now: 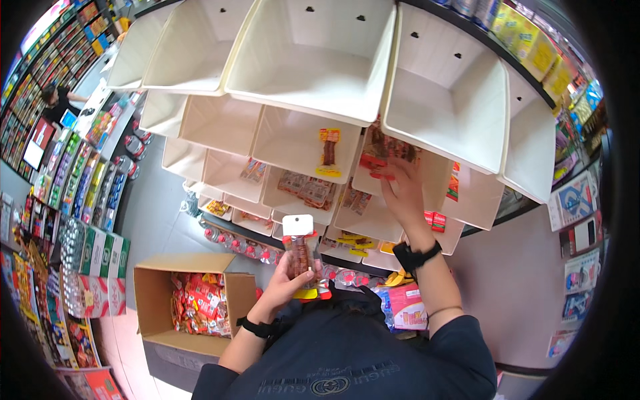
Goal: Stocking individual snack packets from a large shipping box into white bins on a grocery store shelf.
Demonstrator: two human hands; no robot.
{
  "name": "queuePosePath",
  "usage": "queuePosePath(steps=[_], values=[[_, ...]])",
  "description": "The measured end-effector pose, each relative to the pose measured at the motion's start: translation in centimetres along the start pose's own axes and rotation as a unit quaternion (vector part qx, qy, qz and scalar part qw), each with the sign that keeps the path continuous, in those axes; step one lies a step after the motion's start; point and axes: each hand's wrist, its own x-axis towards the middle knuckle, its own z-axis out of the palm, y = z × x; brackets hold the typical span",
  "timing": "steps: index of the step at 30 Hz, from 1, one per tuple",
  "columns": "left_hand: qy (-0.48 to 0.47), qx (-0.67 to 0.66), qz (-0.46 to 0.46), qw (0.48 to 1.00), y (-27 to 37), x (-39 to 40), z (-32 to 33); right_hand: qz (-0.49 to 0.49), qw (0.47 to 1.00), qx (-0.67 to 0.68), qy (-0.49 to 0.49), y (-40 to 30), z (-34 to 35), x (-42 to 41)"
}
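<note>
My left hand (292,280) grips several clear snack packets (301,255) of brown sticks with red and yellow ends. A blank white tab (298,225) stands up at their top. My right hand (404,190) reaches into a white plastic bin (435,172) of the tiered rack. Its thumb and fingers close on a red-ended snack packet (384,172). Behind the fingers lie more brown-and-red packets (382,142), partly hidden by the bin above. In the bin to the left, a single yellow-ended meat-stick packet (329,152) lies against the white wall.
An opened cardboard box (182,270) of red snack packets stands at lower left. Large white bins (310,65) overhang the lower ones. Water bottles (240,245) line the rack's foot. A pink package (407,305) lies near my right side. A person (57,102) is at the far-left counter.
</note>
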Motion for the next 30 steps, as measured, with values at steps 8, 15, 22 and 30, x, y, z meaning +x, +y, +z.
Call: queuePosePath(steps=[8, 15, 22, 30], values=[[-0.095, 0.079, -0.012, 0.992, 0.1, 1.6, 2.3, 0.274, 0.749, 0.527, -0.292, -7.3, -0.4, -10.9], [-0.185, 0.132, -0.089, 0.970, -1.5, 3.6, 4.4, 0.339, 0.733, 0.544, -0.228, -5.5, -2.3, -13.2], [-0.123, 0.109, -0.125, 0.978, -2.9, 4.1, 4.6, 0.372, 0.752, 0.540, -0.068, -1.4, -5.5, -16.0], [-0.052, -0.031, -0.202, 0.978, -2.8, 3.7, 5.5, 0.065, 0.904, 0.402, -0.133, -4.4, -5.9, -15.6]])
